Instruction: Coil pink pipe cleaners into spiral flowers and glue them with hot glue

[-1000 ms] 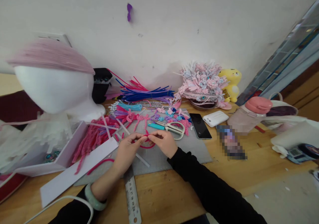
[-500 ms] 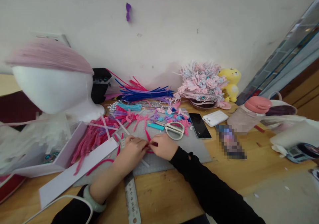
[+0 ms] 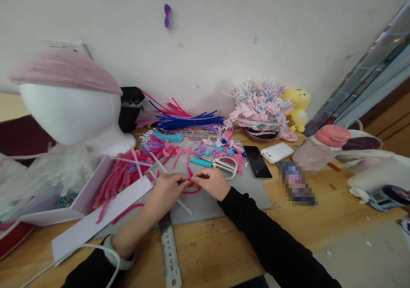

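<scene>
My left hand (image 3: 169,188) and my right hand (image 3: 212,183) meet over the grey mat, fingertips pinched together. Between them they grip a red pipe cleaner (image 3: 191,190), part of which curves in a loop below the fingers and part of which sticks up above them. The fingers hide the spot where it is pinched. Beyond my right hand lie scissors (image 3: 231,168) with pale handles and a turquoise strip (image 3: 201,162). A steel ruler (image 3: 170,254) runs under my left forearm toward the table's front edge.
On the left stand a white mannequin head (image 3: 70,113) and a white box (image 3: 92,185) of translucent sticks. Pipe cleaner bundles (image 3: 192,120) lie along the wall. A decorated pink headpiece (image 3: 261,108), a phone (image 3: 257,162), a white power bank (image 3: 277,152) and a pink-lidded bottle (image 3: 322,147) are rightward.
My left hand has tilted, with its fingers now straighter toward the right hand. More of the red pipe cleaner's loop shows beneath the fingertips. The view has shifted very slightly.
</scene>
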`<state>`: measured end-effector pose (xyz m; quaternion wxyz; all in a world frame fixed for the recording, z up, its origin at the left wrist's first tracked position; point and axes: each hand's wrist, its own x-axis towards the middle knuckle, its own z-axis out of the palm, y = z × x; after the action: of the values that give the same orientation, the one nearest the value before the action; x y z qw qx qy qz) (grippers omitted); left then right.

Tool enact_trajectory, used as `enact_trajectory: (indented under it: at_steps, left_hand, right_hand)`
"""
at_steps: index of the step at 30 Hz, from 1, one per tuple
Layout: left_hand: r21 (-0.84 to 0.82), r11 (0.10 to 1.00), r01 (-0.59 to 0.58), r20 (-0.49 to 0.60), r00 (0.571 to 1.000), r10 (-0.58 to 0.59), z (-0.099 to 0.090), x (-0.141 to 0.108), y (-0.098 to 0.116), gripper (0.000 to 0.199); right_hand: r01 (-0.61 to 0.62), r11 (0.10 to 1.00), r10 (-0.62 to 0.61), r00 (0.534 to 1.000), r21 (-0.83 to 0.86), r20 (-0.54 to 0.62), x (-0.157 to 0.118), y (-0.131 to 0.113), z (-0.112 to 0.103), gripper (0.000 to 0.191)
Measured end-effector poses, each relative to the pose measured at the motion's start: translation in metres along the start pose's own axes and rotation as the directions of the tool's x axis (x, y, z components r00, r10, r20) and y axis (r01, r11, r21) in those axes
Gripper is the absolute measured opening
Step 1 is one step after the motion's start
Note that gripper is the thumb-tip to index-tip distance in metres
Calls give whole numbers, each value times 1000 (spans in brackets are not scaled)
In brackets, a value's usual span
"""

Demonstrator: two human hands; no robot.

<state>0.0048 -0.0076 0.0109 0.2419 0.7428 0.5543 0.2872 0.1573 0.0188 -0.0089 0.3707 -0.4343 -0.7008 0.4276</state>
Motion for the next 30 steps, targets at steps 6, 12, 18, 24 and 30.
enact_trajectory:
  at_steps: [6, 12, 18, 24, 30]
  left_hand:
    - [-412, 868, 277, 30, 956, -291, 8, -2, -4, 24]
    - [-643, 715, 273, 24, 941, -338, 18, -2, -4, 25]
    - [-388, 905, 176, 115, 983, -142, 6, 1, -4, 18]
    - [118, 984, -131, 186, 977, 108, 1, -1, 2, 12]
    - [5, 998, -57, 168, 984, 55, 2, -2, -4, 23]
  right_hand:
    - [40, 999, -40, 993, 0, -111, -2, -4, 4, 16]
    - [-58, 990, 63, 998, 126, -30, -1, -5, 2, 23]
    - [69, 996, -67, 996, -52, 53, 0, -5, -6, 21]
    - [295, 889, -246, 953, -351, 179, -1, 3, -3, 12]
    - [159, 948, -127, 983, -275, 132, -2, 0, -2, 14]
